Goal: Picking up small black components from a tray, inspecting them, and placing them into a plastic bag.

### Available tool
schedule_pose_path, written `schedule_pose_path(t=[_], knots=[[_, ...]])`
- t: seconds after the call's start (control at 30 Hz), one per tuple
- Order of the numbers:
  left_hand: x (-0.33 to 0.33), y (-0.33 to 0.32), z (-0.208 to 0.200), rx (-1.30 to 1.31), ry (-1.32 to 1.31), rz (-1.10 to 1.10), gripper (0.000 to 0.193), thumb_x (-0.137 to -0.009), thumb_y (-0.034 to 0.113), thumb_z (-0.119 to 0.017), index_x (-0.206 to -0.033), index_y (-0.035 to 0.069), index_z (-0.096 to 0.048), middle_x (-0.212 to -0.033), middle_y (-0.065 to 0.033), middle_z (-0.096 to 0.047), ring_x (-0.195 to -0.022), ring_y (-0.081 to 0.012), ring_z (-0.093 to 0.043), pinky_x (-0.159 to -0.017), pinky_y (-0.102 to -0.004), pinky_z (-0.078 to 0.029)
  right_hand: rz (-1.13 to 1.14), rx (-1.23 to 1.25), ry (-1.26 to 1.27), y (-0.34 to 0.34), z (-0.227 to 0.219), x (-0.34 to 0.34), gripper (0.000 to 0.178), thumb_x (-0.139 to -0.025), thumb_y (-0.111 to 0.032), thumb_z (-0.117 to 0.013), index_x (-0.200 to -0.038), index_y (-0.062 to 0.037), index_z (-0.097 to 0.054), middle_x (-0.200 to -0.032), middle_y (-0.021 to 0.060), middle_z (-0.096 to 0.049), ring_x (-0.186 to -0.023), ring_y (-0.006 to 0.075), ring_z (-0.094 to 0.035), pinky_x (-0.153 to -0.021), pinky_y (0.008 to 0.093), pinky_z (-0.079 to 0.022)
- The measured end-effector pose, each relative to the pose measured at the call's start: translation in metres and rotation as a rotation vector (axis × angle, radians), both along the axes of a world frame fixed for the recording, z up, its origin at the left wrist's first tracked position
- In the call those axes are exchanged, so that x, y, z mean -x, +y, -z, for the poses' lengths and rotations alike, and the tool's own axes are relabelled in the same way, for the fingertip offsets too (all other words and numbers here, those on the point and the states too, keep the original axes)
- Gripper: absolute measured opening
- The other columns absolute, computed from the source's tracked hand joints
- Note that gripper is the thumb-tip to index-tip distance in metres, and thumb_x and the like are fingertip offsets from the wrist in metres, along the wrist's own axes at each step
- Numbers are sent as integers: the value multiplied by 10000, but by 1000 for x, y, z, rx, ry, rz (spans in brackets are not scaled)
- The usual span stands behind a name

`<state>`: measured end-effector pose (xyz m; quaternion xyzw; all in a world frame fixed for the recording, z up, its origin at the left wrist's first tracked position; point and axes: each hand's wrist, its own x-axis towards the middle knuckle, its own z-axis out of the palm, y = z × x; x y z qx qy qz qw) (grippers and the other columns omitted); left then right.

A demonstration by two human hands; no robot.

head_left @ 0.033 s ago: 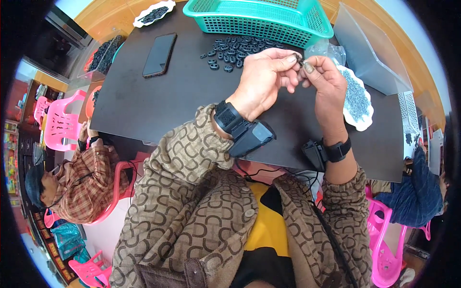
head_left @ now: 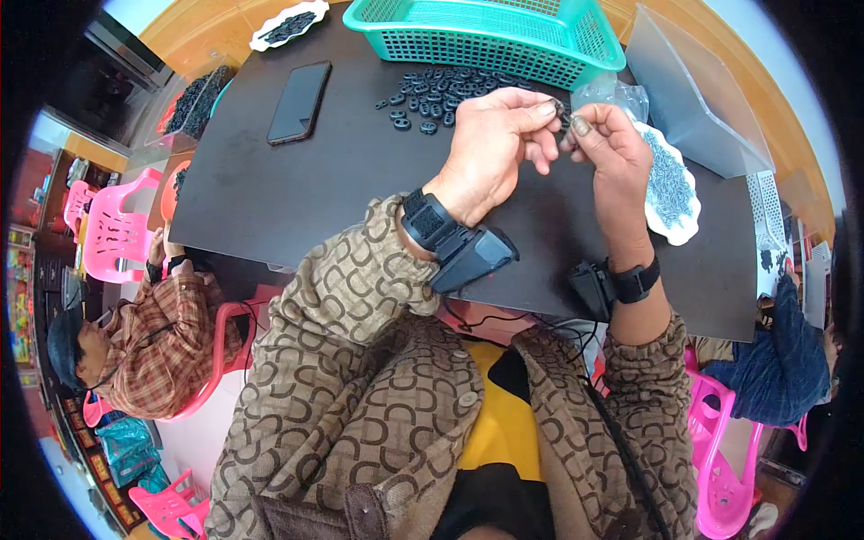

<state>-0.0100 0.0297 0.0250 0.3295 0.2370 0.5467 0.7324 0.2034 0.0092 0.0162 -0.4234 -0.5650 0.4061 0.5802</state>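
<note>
My left hand [head_left: 504, 135] pinches a small black piece [head_left: 562, 110] between thumb and forefinger, above the far right part of the table. My right hand [head_left: 614, 144] is closed just beside it, thumb and forefinger pressed together; whatever they hold is too small to make out. Beyond my left hand lies a pile of small black oval pieces with holes [head_left: 441, 94]. Right of my right hand, a white scalloped plate [head_left: 686, 225] carries many tiny silvery pins or screws [head_left: 668, 184].
A green plastic basket [head_left: 486, 47] stands behind the pile. A clear plastic bin [head_left: 693, 99] and a crumpled clear bag [head_left: 612, 92] are at the far right. A phone [head_left: 300, 103] lies left, near another white plate [head_left: 261, 41] of black parts. People sit at both sides.
My right hand has shifted very slightly to the right, widening the gap between the two hands' fingertips. The left hand stays almost where it was.
</note>
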Motion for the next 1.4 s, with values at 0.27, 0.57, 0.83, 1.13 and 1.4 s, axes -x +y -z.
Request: schedule_pose_path(t=[0.27, 0.57, 0.83, 1.13, 1.4], knots=[[0, 4, -1, -40, 171, 60, 160, -1122, 58, -791, -1062, -88, -816, -981, -177, -838, -702, -235, -817, -538, -350, -632, 117, -378, -703, 4, -6, -11, 84, -1182, -48, -782, -1234, 9, -750, -1026, 63, -808, -948, 140, -766, -854, 355, -619], [-3, 4, -4, -13, 11, 102, 193, -1142, 74, -767, -1047, -89, -803, -969, -189, -838, -682, -237, -807, -533, -349, -630, -100, 38, 53, 6, -12, -15, 142, -1250, -138, -762, -1291, -7, -798, -1072, 25, -814, -940, 119, -744, -839, 277, -567], [-9, -6, -13, -62, 37, 38, 184, -1137, 95, -808, -1044, -63, -799, -933, -148, -831, -624, -203, -778, -509, -311, -596, -149, 55, 262, 3, -11, -3, 177, -1236, -184, -803, -1289, -17, -826, -1060, 9, -827, -909, 82, -725, -788, 243, -539], [-8, -10, -14, -133, 80, 30, 172, -1189, 133, -790, -1184, -38, -806, -1037, -141, -847, -664, -199, -769, -557, -317, -586, -94, 24, 182, -5, -22, 4, 163, -1261, -142, -749, -1342, -3, -781, -1117, 31, -814, -928, 89, -705, -810, 247, -530], [-8, -17, -23, -197, 200, -38, 184, -1217, 145, -764, -1196, -34, -799, -1034, -121, -835, -659, -171, -754, -562, -296, -577, 62, -130, -46, -10, -24, 12, 147, -1269, -129, -745, -1315, 6, -777, -1109, 24, -810, -918, 65, -678, -808, 230, -526]])
